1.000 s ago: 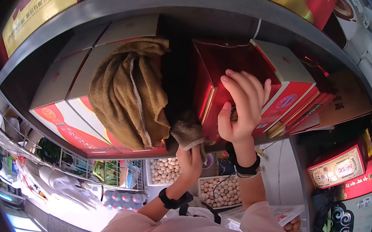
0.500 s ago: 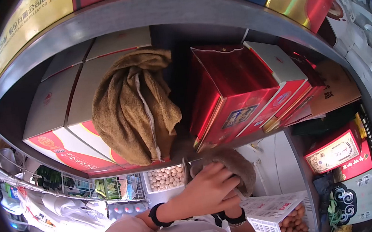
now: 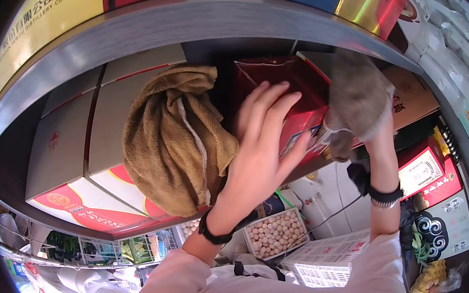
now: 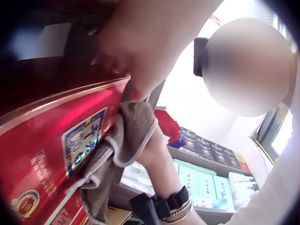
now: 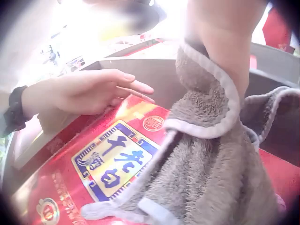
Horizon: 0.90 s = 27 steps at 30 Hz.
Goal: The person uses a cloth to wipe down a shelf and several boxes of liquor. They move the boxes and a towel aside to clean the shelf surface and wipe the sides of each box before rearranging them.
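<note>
A glossy red box (image 3: 303,90) stands on the shelf, its label (image 5: 112,159) facing out in the right wrist view. My left hand (image 3: 265,137) lies against its near side, fingers spread and nearly straight. To the right, a grey-brown cloth (image 3: 358,96) with a pale hem drapes over my right hand (image 3: 380,131) and over the boxes beside the red one. That cloth (image 5: 211,154) covers most of the right fingers, so their curl is hidden. A larger brown cloth (image 3: 174,141) hangs over the white-and-red boxes on the left.
White-and-red boxes (image 3: 57,148) fill the shelf's left part. The metal shelf edge (image 3: 192,16) curves above, with more boxes on top. Below are a tray of pale round items (image 3: 275,235) and a white crate (image 3: 321,266). A cardboard piece (image 3: 409,94) stands at the right.
The grey-brown cloth has moved from below the shelf edge up and right, over the boxes, with my right hand. My left hand has left the cloth and reached up to the red box.
</note>
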Available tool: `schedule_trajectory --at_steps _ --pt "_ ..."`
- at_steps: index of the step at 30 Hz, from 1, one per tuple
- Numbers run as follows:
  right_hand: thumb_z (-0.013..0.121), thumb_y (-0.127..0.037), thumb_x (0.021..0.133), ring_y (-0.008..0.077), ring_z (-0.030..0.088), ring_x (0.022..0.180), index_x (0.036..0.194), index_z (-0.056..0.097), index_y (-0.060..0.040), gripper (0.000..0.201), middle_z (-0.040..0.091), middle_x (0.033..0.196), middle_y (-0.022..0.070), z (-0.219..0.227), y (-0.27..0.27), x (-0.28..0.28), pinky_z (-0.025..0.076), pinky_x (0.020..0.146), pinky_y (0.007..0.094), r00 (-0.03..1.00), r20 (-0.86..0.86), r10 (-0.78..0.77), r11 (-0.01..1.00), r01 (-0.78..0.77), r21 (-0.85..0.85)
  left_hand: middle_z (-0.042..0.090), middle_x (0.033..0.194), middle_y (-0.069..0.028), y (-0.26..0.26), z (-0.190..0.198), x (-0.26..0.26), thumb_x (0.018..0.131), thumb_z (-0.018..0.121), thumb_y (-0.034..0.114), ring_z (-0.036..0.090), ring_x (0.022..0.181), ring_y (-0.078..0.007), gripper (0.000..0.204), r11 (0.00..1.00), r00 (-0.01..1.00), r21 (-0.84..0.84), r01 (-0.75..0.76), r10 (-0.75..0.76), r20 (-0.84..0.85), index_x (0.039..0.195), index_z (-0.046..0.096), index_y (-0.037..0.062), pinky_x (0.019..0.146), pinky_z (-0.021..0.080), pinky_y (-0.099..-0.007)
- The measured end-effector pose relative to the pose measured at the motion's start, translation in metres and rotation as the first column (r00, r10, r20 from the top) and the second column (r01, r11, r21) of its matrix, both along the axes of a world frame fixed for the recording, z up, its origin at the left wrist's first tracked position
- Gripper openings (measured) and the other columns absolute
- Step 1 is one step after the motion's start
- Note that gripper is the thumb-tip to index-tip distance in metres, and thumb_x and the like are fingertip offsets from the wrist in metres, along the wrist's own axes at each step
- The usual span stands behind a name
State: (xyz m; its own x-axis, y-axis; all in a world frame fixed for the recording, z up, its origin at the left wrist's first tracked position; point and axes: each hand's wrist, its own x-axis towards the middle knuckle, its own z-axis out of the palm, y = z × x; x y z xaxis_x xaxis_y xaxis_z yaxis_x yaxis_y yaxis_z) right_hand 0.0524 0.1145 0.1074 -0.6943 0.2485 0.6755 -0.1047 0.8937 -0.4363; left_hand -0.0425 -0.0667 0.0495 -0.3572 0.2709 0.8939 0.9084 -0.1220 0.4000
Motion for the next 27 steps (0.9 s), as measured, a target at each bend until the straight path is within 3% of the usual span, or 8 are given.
schedule_trajectory --at_steps 5,7,8,10,13,17,23,27 --pt "0.041 -0.036 0.09 0.0261 0.052 0.11 0.128 0.045 0.0014 0.053 0.052 0.122 0.0172 0.031 -0.016 -0.049 0.04 0.095 0.0335 0.963 0.181 0.197 0.971 -0.166 -0.174 0.053 0.11 -0.0127 0.024 -0.021 -0.017 0.07 0.07 0.013 0.046 0.11 -0.0333 0.037 0.996 0.991 0.079 -0.034 0.044 -0.126 0.103 0.057 0.004 0.098 0.036 -0.0496" --pt "0.042 -0.036 0.09 0.0303 0.052 0.113 0.126 0.047 0.0004 0.052 0.053 0.12 0.0218 0.039 -0.013 -0.076 0.039 0.095 0.0355 0.787 0.566 0.245 0.967 -0.244 -0.079 0.05 0.112 -0.0153 0.024 -0.024 -0.011 0.067 0.07 0.013 0.043 0.112 -0.0356 0.041 0.995 0.998 0.096 -0.04 0.044 -0.036 0.104 0.057 0.0016 0.098 0.036 -0.0486" --pt "0.042 -0.036 0.09 0.0303 0.052 0.113 0.126 0.047 0.0004 0.052 0.053 0.12 0.0218 0.034 -0.015 -0.085 0.039 0.095 0.0355 0.79 0.563 0.244 0.967 -0.242 -0.08 0.05 0.112 -0.0153 0.025 -0.027 -0.012 0.067 0.07 0.013 0.043 0.112 -0.0356 0.041 0.995 0.998 0.094 -0.038 0.041 -0.04 0.104 0.057 0.0016 0.098 0.036 -0.0486" --pt "0.04 -0.036 0.09 0.0343 0.052 0.113 0.127 0.047 -0.0035 0.05 0.055 0.119 0.022 0.021 -0.017 -0.1 0.039 0.095 0.0374 0.896 0.416 0.155 0.851 -0.335 0.405 0.049 0.113 -0.0168 0.028 -0.035 -0.016 0.066 0.07 0.015 0.041 0.113 -0.0375 0.043 0.994 0.996 0.075 -0.079 0.081 -0.033 0.104 0.056 -0.0005 0.098 0.034 -0.0499" --pt "0.038 -0.037 0.091 0.0363 0.052 0.112 0.127 0.048 -0.0064 0.048 0.056 0.118 0.0219 0.02 -0.008 -0.1 0.039 0.095 0.0385 0.875 0.45 0.179 0.887 -0.341 0.312 0.05 0.119 -0.0203 0.022 -0.032 -0.021 0.067 0.07 0.016 0.043 0.113 -0.0405 0.051 0.991 0.986 0.078 -0.105 0.114 -0.12 0.112 0.055 -0.0033 0.097 0.032 -0.0487" --pt "0.037 -0.038 0.091 0.0356 0.052 0.112 0.127 0.049 -0.0084 0.048 0.055 0.12 0.0201 0.026 0.011 -0.096 0.039 0.096 0.038 0.854 0.502 0.134 0.933 -0.28 0.226 0.056 0.105 -0.0115 0.018 -0.025 -0.021 0.068 0.07 0.016 0.048 0.112 -0.0325 0.031 0.992 0.981 0.041 -0.123 0.127 -0.148 0.093 0.058 0.003 0.1 0.028 -0.0533" --pt "0.036 -0.034 0.093 0.0401 0.046 0.117 0.124 0.05 -0.0032 0.046 0.047 0.128 0.024 0.03 0.003 -0.078 0.036 0.099 0.0401 0.861 0.509 0.005 0.881 -0.245 0.405 0.055 0.104 -0.0097 0.021 -0.027 -0.019 0.067 0.068 0.014 0.049 0.11 -0.0304 0.027 0.99 0.985 0.077 -0.119 0.127 -0.12 0.09 0.057 0.0047 0.102 0.025 -0.0545" --pt "0.046 -0.025 0.091 0.0409 0.043 0.12 0.119 0.051 0.0038 0.04 0.046 0.127 0.027 0.03 -0.014 -0.04 0.034 0.102 0.0407 0.909 0.41 0.073 0.846 -0.274 0.458 0.053 0.104 -0.0045 0.029 -0.027 -0.017 0.066 0.067 0.012 0.048 0.111 -0.0247 0.024 0.978 0.978 0.113 -0.177 0.188 -0.091 0.087 0.055 0.0087 0.101 0.025 -0.0569"
